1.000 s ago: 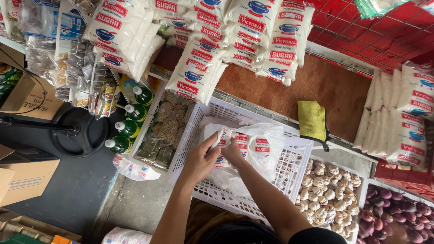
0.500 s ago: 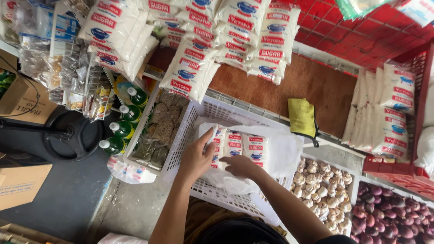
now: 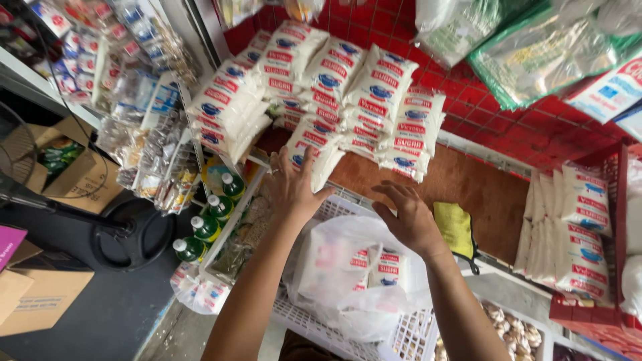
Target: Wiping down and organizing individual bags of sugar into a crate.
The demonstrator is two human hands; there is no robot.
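Observation:
My left hand (image 3: 293,186) is raised with fingers spread, its fingertips close to the lower packets of a stack of white sugar packets (image 3: 321,87) piled on a brown shelf (image 3: 468,194). My right hand (image 3: 409,217) hovers open next to it, above a clear plastic bag (image 3: 348,274) that holds a few more white packets. The bag lies in a white plastic crate (image 3: 401,337). Neither hand holds anything.
Green bottles (image 3: 207,227) stand left of the crate. A yellow cloth (image 3: 456,227) lies on the shelf. More white packets (image 3: 568,234) stand upright at the right. A bin of garlic (image 3: 508,327) is at lower right. A fan base (image 3: 130,234) and cardboard boxes (image 3: 40,287) sit on the floor.
Both hands have lifted off the packets in the bag and moved up toward the stacked packets on the shelf. The view has tilted upward and come closer.

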